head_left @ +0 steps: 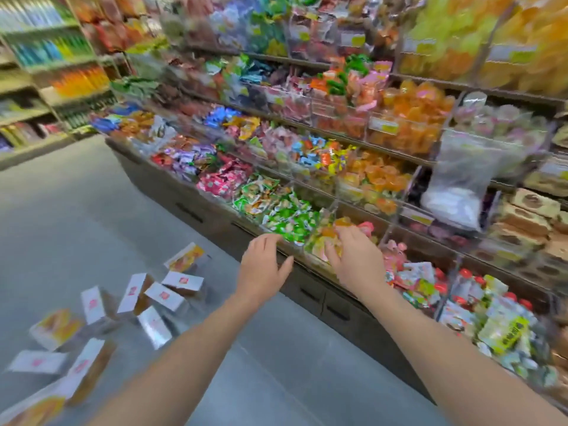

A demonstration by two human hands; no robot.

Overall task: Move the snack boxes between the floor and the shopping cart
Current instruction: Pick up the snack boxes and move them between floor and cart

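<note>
Several snack boxes (pixel 159 295), white and orange, lie scattered on the grey floor (pixel 61 216) at the lower left; one more orange-fronted box (pixel 184 257) lies a little farther off. My left hand (pixel 262 267) is stretched forward above the floor, fingers apart, holding nothing. My right hand (pixel 353 256) is also out in front, open and empty, over the front edge of the candy display. Both hands are well above and to the right of the boxes. No shopping cart shows in this view. The picture is blurred by motion.
A long display counter (pixel 196 207) with bins of wrapped sweets runs along the right side, with shelves of jelly cups above. Drink shelves (pixel 61 72) stand at the far left. A plastic bag roll (pixel 461 192) hangs on the right.
</note>
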